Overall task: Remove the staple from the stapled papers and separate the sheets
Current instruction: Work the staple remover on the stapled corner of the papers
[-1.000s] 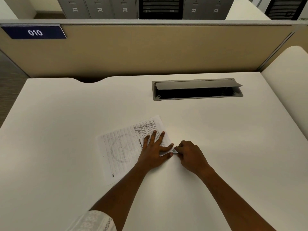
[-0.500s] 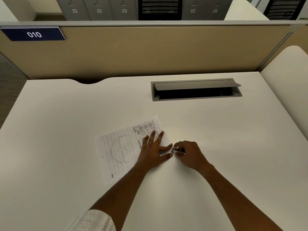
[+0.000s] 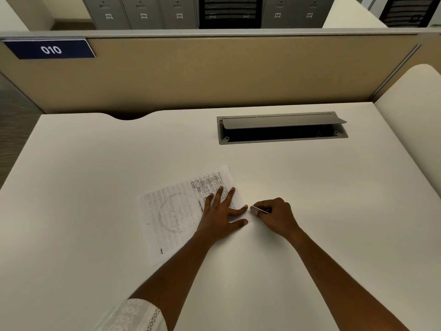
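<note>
Papers (image 3: 171,211) lie flat at mid-tabletop (image 3: 95,163). Long axis runs left to right, the right end skewed slightly away; printed header at the right end, so the page top points right. Left hand (image 3: 220,217) lies palm down on the right end, fingers straight and spread, pressing the sheets. Right hand (image 3: 278,217) is curled around a thin silver tool (image 3: 259,209), tip pointing left at the papers' near-right corner, between left thumb and forefinger. Staple too small to make out. Near edge of the papers hidden under the left forearm. Bare tabletop all round the papers; the open cable hatch (image 3: 281,126) is well apart at the far right.
</note>
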A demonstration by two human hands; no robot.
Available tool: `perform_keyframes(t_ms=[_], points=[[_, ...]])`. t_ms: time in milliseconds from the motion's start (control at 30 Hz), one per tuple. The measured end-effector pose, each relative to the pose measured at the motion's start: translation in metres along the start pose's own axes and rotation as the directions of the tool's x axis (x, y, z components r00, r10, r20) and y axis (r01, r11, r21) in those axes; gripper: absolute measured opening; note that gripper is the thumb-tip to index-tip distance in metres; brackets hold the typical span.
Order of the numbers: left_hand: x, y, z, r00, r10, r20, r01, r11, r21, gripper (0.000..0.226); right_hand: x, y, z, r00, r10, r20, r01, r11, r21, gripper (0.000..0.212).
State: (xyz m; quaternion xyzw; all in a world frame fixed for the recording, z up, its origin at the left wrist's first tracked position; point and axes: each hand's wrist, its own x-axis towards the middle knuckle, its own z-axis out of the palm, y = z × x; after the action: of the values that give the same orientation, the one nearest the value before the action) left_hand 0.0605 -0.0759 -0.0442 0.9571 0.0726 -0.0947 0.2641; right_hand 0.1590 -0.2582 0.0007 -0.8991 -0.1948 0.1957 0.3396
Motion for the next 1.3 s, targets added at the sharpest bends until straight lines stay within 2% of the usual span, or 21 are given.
perform_keyframes(t_ms=[233,400,600,767,1133,1233,1300], points=[[0.000,-0.002,0.002,1.000,0.019,-0.025,-0.018,0.999,0.027,0.048,-0.014,0.009,0.009,0.969,-0.246,0.034,0.246,0.935,-0.254,0.023],[0.000,-0.002,0.004,0.999,0.020,-0.050,-0.019,1.000,0.014,0.049,-0.017,0.005,0.015,0.956,-0.292,0.026,0.290,0.925,-0.245,0.022],[-0.001,0.001,0.000,0.999,0.020,-0.042,-0.019,1.000,0.009,0.063,-0.013,0.005,0.019,0.978,-0.207,0.030,0.209,0.967,-0.144,0.024],[-0.001,0.002,-0.002,1.000,0.010,-0.012,-0.010,1.000,0.016,0.047,-0.007,0.007,0.020,0.997,-0.083,0.006,0.083,0.996,-0.040,0.020],[0.000,0.001,-0.001,1.000,0.015,-0.017,-0.015,1.000,0.013,0.044,-0.003,-0.001,0.014,0.993,0.105,0.051,-0.111,0.983,0.145,0.015],[-0.001,0.000,-0.002,1.000,0.020,-0.018,-0.020,1.000,0.011,0.046,-0.007,0.000,0.013,0.996,0.085,0.009,-0.086,0.986,0.146,0.011],[0.000,0.000,-0.002,1.000,0.023,-0.012,-0.022,1.000,0.010,0.047,-0.013,0.005,0.015,0.999,0.000,-0.038,0.003,0.997,0.079,0.011]])
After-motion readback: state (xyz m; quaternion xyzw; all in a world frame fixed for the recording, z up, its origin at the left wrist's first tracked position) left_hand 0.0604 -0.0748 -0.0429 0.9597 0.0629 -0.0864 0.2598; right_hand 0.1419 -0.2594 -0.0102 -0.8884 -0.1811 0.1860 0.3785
